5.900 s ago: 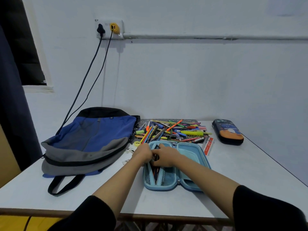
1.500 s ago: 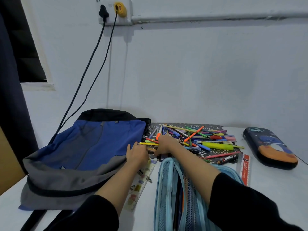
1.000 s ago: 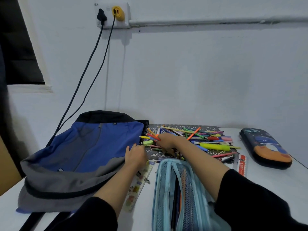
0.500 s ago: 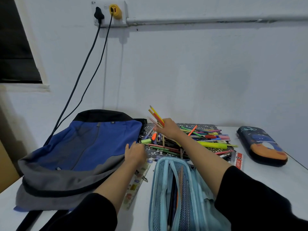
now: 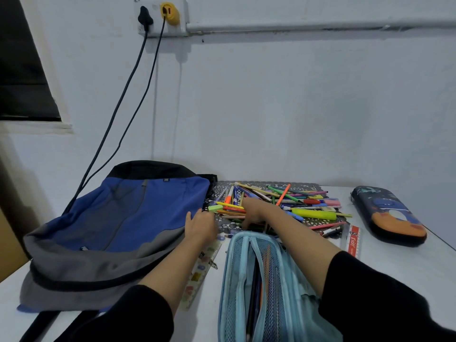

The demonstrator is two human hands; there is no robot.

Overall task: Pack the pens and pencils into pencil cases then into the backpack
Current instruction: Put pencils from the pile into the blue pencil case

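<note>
1. The right hand reaches past the far end of the open light blue pencil case. Its fingers bend down into the near edge of the pile of pens and pencils. The fingertips are hidden among the shafts, so it cannot be told whether they pinch anything.
2. The left hand lies flat with relaxed fingers and holds nothing. It rests against the right edge of the backpack, over the far end of a patterned ruler.
3. Judged step: gathering a batch from the pile for the open case. Most of the pile sits on the dark patterned mat, and only a few items show behind the case's mesh.
4. Recommended method:
   - Take shafts that already lie parallel and square their ends before lifting.
   - Feed them lengthwise into the central opening so the tips do not snag the mesh.
   - The left hand would serve better steadying the case's rim.
5. Clearances:
   - The case lies just near of the mat, so the carry is short.
   - The backpack crowds the left side.
   - A red-and-white ruler lies just right of the case.
   - A dark pencil case, apparently closed, sits far right, close to the edge of the table.
   - The stretch of table between the two cases gives the right forearm room to swing.
</note>
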